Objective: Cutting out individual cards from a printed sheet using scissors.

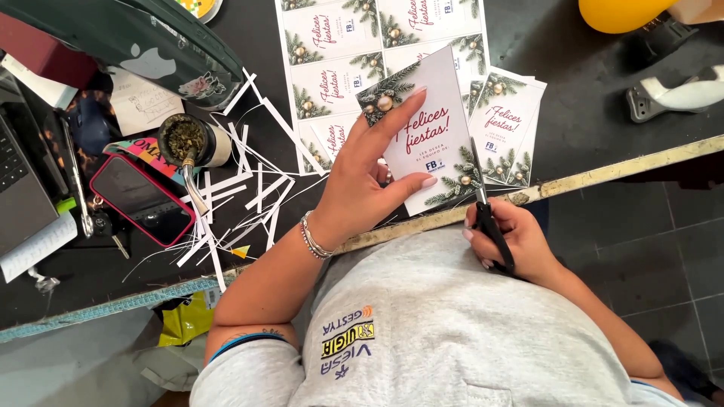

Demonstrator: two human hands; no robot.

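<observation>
We are pinching the card [426, 128] in our left hand [362, 188]; our right hand [513, 241], gripping scissors [486, 203], is cutting up its long right edge.

red-cased phone [143, 197] w/ dark screen, table left

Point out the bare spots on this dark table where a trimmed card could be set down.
Bare tabletop lies right of the stack of cut cards, below the yellow object. A smaller patch sits along the near edge below the phone. It is crowded around the paper strips and the printed sheet.
</observation>
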